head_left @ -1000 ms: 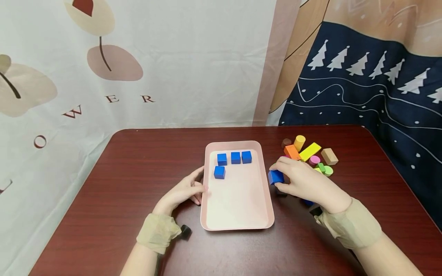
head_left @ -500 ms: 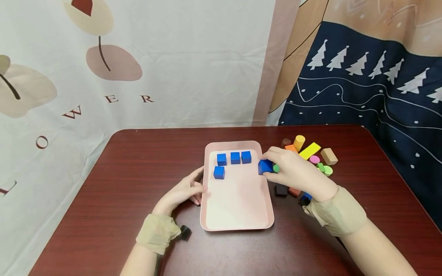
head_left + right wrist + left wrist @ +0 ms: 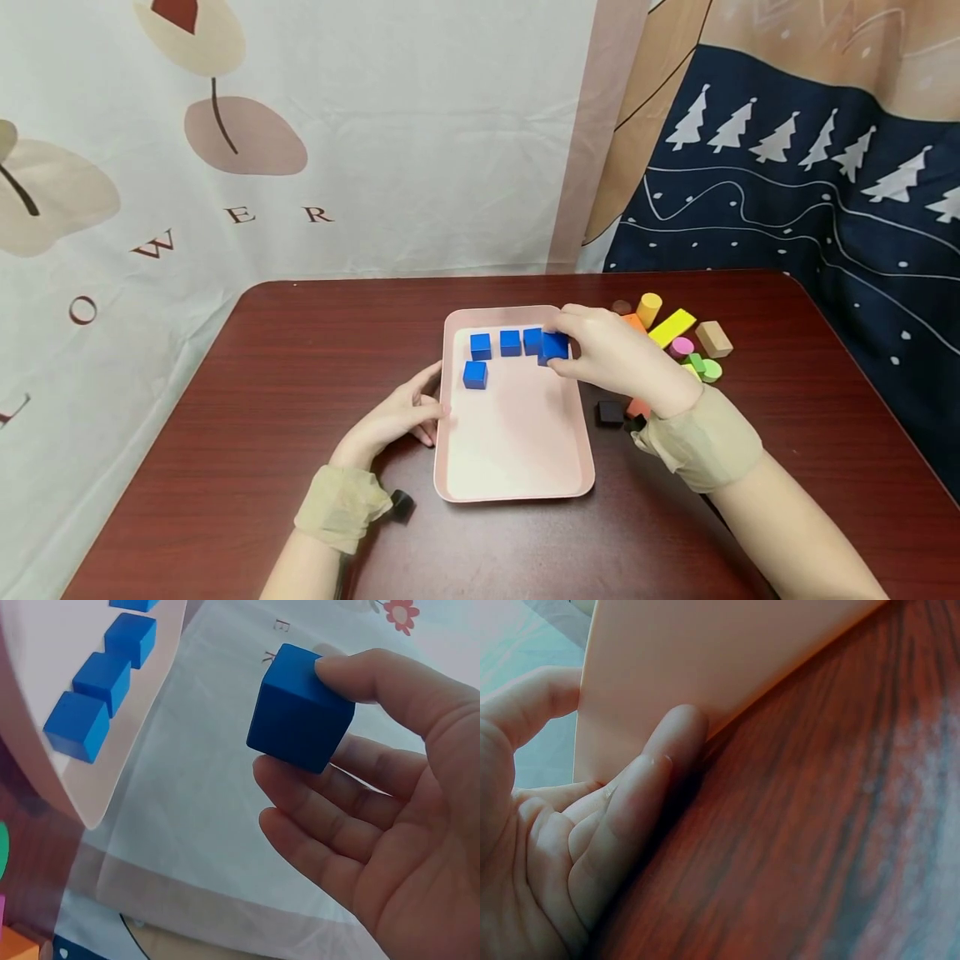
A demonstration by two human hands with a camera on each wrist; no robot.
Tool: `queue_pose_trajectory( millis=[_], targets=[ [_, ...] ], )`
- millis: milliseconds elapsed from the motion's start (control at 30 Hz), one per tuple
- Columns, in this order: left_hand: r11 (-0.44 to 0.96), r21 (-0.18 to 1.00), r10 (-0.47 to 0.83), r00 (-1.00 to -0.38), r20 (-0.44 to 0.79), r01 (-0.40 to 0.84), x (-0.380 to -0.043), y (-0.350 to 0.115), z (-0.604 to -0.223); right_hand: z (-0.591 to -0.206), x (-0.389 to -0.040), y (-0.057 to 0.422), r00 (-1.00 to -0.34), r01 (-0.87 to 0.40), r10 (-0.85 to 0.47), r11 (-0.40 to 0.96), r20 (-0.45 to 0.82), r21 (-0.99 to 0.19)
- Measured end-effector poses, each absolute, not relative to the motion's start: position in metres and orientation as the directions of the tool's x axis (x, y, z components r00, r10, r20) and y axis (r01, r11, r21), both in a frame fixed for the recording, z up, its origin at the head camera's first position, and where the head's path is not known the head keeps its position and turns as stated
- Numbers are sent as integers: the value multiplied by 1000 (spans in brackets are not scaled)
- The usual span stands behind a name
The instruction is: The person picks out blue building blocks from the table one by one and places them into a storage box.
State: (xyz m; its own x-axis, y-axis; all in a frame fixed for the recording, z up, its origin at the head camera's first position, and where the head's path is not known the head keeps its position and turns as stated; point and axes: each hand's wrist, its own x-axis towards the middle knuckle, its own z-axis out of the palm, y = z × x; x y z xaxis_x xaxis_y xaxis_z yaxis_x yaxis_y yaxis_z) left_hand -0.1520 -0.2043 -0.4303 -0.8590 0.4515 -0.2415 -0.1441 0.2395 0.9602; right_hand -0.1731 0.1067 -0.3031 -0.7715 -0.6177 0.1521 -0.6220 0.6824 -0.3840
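Observation:
My right hand (image 3: pixel 618 354) pinches a blue cube (image 3: pixel 553 348) between thumb and fingers, over the far right corner of the pale pink tray (image 3: pixel 517 498). The right wrist view shows this blue cube (image 3: pixel 300 709) raised, with the thumb on its top and fingertips beneath. Inside the tray, several other blue cubes (image 3: pixel 481 347) form a row near the far end, and one more blue cube (image 3: pixel 475 375) sits nearer. At the tray's left side, my left hand (image 3: pixel 397 417) holds the wall, its thumb over the rim and fingers (image 3: pixel 622 817) against the outside.
Right of the tray lies a loose group of coloured blocks, among them a yellow plank (image 3: pixel 672 328), a yellow cylinder (image 3: pixel 649 309), a tan block (image 3: pixel 714 339) and a black block (image 3: pixel 610 414). Patterned cloths (image 3: pixel 420 150) hang behind the brown table (image 3: pixel 262 442).
My right hand has carried the blue cube leftward and away from me, from beside the tray to over its far right corner. The left hand and tray stay put.

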Motion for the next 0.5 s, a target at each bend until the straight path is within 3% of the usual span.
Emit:
queue_pose_trajectory(
  millis=[500],
  targets=[
    [224,961,470,-845,-255,-165,-153,-204,-427,-307,-188,81,-806,-560,-586,706,87,-434]
  ],
)
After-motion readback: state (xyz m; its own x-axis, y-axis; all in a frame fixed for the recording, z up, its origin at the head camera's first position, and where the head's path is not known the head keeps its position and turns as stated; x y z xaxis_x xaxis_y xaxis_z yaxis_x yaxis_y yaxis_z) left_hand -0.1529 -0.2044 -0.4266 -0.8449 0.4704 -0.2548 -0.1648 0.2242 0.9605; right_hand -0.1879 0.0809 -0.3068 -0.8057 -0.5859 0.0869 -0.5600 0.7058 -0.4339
